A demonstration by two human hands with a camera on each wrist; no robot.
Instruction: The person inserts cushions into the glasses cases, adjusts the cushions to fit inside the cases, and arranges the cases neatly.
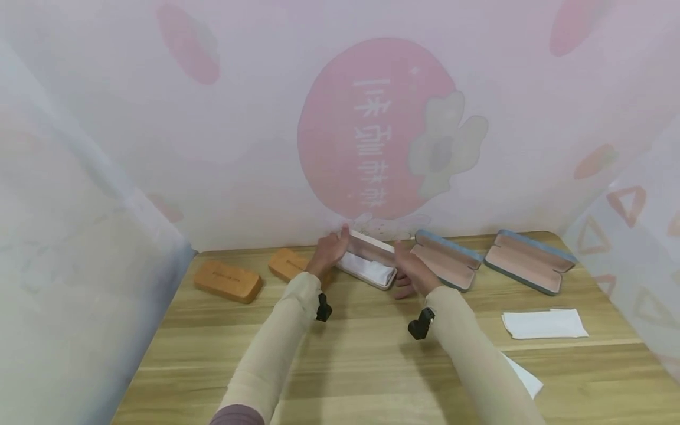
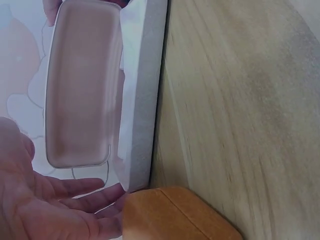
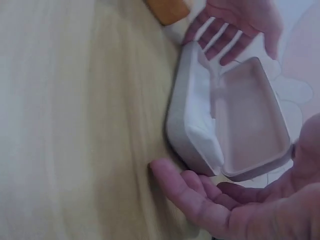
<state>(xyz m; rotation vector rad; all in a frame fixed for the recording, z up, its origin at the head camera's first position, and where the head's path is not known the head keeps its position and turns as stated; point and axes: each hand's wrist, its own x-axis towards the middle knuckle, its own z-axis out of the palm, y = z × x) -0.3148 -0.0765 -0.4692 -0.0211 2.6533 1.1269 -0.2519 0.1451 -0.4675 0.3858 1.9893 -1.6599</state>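
Note:
A pale grey glasses case point(image 1: 366, 278) with a pink lining lies at the back of the table, its lid raised toward the wall. Inside its base sits a folded white cloth point(image 1: 378, 273). At the case's left end is my left hand point(image 1: 328, 252), its fingers extended near the base's end in the left wrist view. My right hand point(image 1: 415, 270) is around the right end, thumb by the lid's corner and loosely bent fingers beside the base, as the right wrist view shows. An orange glasses case point(image 1: 287, 264), closed, is just left of my left hand, partly hidden by it.
Another closed orange case point(image 1: 228, 281) lies farther left. To the right stand two opened blue cases with pink linings, a nearer one point(image 1: 448, 262) and a farther one point(image 1: 526, 265). One folded white cloth point(image 1: 544, 324) lies in front of them; another point(image 1: 526, 378) is partly under my right forearm.

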